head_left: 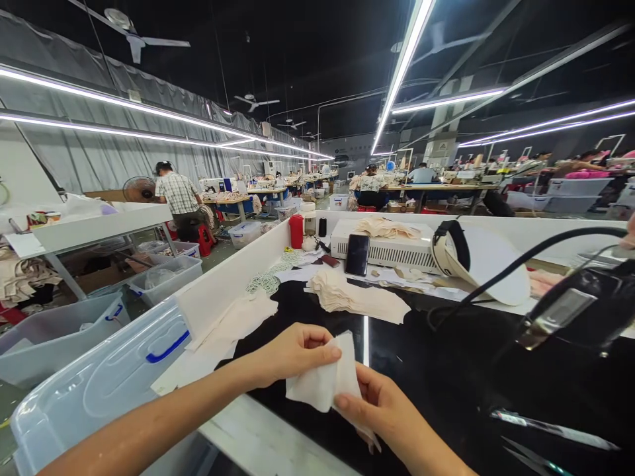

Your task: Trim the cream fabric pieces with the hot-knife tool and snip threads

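I see my left hand (292, 354) and my right hand (380, 406) meeting low in the middle of the view, both pinched on one small white piece of thin fabric (325, 380). The left thumb and fingers are closed on its upper left edge; the right thumb presses on its lower right part, with the fingers behind it. The piece hangs slightly crumpled between the two hands, just above the near edge of the glossy black worktable (436, 370).

Farther back on the table, beyond the hands, lies a loose stack of cream-coloured cut fabric pieces (354, 294). To the left, more pale fabric sheets (233, 324) spill against the white side board (233, 271) that bounds the table. At the far side stands a white boxy machine with vent slots (397, 251), a dark smartphone (357, 254) leaning on its front. A red cylindrical flask (296, 231) stands to the far left of it. On the right, a white oval pad with a black strap (481, 261) rests on the table, and a black cable (520, 264) arcs over it toward a black tool (580, 314) near the right edge.

On the near left, off the table, sits a clear plastic bin with blue handles (114, 370). Far left, a person in a checked shirt (178, 195) sits at another bench.
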A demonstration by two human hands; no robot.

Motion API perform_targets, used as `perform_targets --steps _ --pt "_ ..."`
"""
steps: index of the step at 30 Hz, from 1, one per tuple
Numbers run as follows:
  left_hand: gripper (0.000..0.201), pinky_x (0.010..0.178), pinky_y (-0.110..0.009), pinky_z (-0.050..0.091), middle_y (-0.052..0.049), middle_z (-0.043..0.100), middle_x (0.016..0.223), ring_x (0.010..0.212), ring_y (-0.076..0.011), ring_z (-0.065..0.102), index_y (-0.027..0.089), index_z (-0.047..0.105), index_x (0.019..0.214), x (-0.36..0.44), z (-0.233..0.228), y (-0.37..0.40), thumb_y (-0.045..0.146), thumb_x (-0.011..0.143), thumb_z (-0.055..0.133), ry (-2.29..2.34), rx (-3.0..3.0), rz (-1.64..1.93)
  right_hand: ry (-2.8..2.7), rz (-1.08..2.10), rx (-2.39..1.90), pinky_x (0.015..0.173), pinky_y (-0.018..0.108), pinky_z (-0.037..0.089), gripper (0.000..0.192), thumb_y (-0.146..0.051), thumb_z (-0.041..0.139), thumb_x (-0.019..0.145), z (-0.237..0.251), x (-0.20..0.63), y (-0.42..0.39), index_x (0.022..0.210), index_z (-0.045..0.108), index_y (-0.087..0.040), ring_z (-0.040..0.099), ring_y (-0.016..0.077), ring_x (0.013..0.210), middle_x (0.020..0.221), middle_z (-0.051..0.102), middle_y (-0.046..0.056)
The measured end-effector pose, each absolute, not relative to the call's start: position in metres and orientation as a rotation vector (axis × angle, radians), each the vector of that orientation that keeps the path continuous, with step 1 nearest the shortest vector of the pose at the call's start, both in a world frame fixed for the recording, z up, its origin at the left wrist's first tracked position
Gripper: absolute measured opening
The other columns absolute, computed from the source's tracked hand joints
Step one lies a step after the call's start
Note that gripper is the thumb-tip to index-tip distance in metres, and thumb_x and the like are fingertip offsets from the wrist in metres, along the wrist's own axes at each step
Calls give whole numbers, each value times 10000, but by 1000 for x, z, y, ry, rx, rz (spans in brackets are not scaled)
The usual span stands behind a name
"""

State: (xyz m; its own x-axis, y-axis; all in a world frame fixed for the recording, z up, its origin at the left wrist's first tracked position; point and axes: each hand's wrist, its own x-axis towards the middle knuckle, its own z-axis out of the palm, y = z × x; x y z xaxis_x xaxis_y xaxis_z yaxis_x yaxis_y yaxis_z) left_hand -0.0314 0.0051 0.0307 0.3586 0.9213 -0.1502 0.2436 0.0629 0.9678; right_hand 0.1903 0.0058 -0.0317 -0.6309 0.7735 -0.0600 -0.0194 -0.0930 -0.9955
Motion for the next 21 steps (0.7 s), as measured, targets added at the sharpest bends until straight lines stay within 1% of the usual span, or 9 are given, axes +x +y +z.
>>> perform_targets --steps 2,4,7,11,14,17,19,21 --pt "637 613 -243 359 25 640 787 693 -126 509 190 730 933 -30 31 4 789 815 910 1131 1451 727 -1645 1842 -861 545 268 319 690 -830 986 703 -35 191 3 959 793 -219 369 97 545 653 529 -70" --pt "615 613 -241 366 19 652 787 696 -129 517 189 742 936 -30 32 3 772 826 903 1135 1460 730 -1679 1834 -886 539 276 264 691 -856 967 705 -38 190 1 854 744 -220 331 97 538 586 395 -99" --pt "578 616 -244 374 14 649 778 693 -133 518 187 745 917 -29 32 2 742 837 883 1149 1483 753 -1699 1809 -927 539 281 252 694 -872 941 727 -45 189 1 833 703 -229 320 100 547 579 348 -106" --pt "537 611 -247 353 15 611 764 682 -130 485 187 722 875 -29 30 3 708 860 848 1170 1521 812 -1717 1815 -950 533 274 206 728 -910 905 719 -51 188 -1 849 671 -233 263 94 575 615 299 -108" --pt "529 610 -255 346 11 597 751 667 -135 474 188 712 872 -30 29 4 709 883 806 1173 1563 812 -1763 1840 -949 528 278 201 710 -893 886 745 -47 187 -5 841 622 -241 244 90 574 640 309 -102" --pt "462 629 -265 356 12 584 732 668 -143 466 190 725 860 -32 34 5 645 900 795 1169 1610 810 -1897 1700 -958 554 289 256 650 -859 815 821 -36 188 -8 819 613 -241 270 104 577 638 327 -88" --pt "365 658 -273 368 2 610 748 693 -155 499 200 765 877 -32 40 5 555 960 758 1184 1768 827 -1946 1553 -972 605 300 336 585 -802 776 870 -29 192 -4 808 648 -234 367 135 618 651 422 -57" --pt "309 688 -282 388 -18 656 790 733 -176 565 229 818 932 -32 44 3 481 1053 685 1210 2096 813 -1948 1404 -999 704 324 436 464 -685 769 903 -24 201 4 830 715 -230 517 191 726 741 593 -6"
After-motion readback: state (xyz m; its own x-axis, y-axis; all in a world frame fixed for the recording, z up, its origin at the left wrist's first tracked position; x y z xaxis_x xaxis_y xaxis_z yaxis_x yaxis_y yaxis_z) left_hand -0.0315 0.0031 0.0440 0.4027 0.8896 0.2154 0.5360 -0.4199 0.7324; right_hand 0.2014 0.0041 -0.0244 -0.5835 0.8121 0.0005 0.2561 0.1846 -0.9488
